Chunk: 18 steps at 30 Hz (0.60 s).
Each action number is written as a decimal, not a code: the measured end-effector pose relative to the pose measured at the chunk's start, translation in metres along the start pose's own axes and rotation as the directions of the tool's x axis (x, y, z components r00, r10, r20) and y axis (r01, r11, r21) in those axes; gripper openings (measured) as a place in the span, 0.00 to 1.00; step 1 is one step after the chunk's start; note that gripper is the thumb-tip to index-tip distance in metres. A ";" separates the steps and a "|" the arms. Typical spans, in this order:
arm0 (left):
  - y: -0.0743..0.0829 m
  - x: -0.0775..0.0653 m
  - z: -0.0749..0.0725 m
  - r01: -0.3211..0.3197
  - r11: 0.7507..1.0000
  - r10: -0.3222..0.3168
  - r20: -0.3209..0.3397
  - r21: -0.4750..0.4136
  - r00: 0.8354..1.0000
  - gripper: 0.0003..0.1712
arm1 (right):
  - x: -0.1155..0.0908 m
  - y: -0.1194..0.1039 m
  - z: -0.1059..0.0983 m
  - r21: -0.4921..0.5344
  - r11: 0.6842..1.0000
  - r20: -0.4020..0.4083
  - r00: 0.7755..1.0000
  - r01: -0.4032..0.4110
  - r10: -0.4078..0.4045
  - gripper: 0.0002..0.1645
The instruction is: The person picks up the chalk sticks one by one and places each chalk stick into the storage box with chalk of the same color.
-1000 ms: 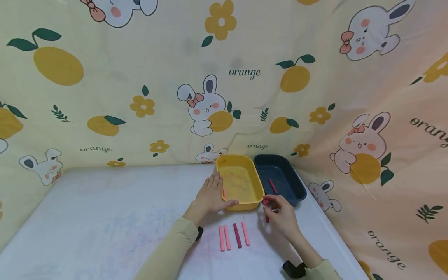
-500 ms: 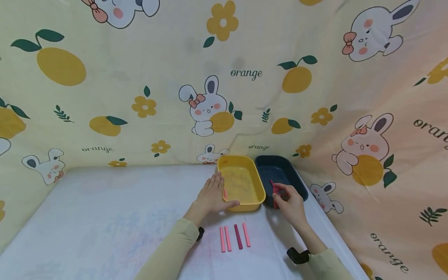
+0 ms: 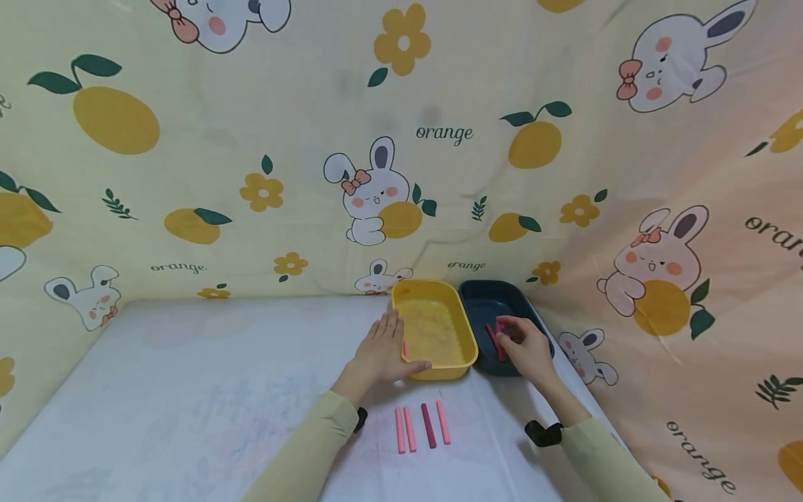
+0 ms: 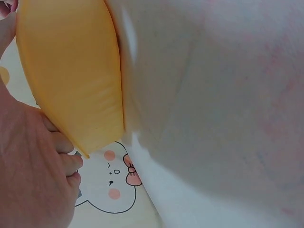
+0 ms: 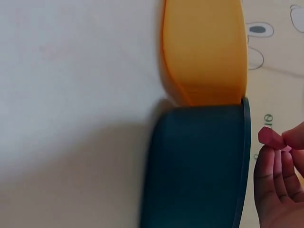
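My left hand (image 3: 379, 351) rests on the left rim of a yellow plastic box (image 3: 433, 324), fingers extended along it and thumb over the near edge. Between thumb and fingertips, my right hand (image 3: 528, 348) pinches a dark pink crayon (image 3: 500, 341) over the dark blue box (image 3: 492, 296). The held crayon (image 5: 271, 137) shows its flat end in the right wrist view. A similar crayon (image 3: 491, 332) lies in the blue box beside it. One light pink crayon (image 3: 406, 348) sits inside the yellow box near its left wall.
Several crayons lie in a row on the white table (image 3: 188, 390) before the yellow box, including a dark pink one (image 3: 429, 426) and a light pink one (image 3: 443, 422). The boxes stand side by side near the patterned cloth wall (image 3: 282, 139).
My right hand has carried its dark pink crayon from beside the yellow box's near right corner, rightward and away from me, over the blue box. My left hand has stayed on the yellow box.
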State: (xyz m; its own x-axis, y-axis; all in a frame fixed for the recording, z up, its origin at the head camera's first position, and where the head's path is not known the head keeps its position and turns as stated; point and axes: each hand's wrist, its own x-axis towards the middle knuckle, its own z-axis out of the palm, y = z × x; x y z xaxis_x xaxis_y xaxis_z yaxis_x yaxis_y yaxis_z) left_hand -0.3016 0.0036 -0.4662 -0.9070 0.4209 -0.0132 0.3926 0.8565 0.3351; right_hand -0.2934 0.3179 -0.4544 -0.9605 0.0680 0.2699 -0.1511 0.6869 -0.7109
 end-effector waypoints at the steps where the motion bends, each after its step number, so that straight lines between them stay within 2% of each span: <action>1: 0.000 0.000 0.000 0.002 1.000 -0.002 0.003 0.002 1.000 0.70 | 0.002 0.001 -0.001 -0.003 1.000 0.012 1.000 -0.006 0.006 0.20; 10: -0.001 0.001 0.002 0.006 1.000 -0.006 0.007 0.002 1.000 0.69 | 0.024 0.004 -0.003 -0.055 0.998 0.100 0.995 -0.016 0.022 0.22; 18: 0.000 0.000 -0.001 0.009 1.000 -0.009 0.001 -0.002 1.000 0.69 | 0.043 0.018 -0.001 -0.083 0.996 0.142 0.989 -0.028 0.039 0.23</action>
State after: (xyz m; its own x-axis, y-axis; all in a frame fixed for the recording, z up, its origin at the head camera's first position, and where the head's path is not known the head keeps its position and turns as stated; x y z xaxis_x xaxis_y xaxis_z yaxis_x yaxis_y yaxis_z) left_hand -0.3013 0.0036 -0.4652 -0.9104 0.4133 -0.0176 0.3839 0.8598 0.3367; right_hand -0.3367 0.3337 -0.4552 -0.9892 -0.0086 0.1465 -0.1045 0.7422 -0.6619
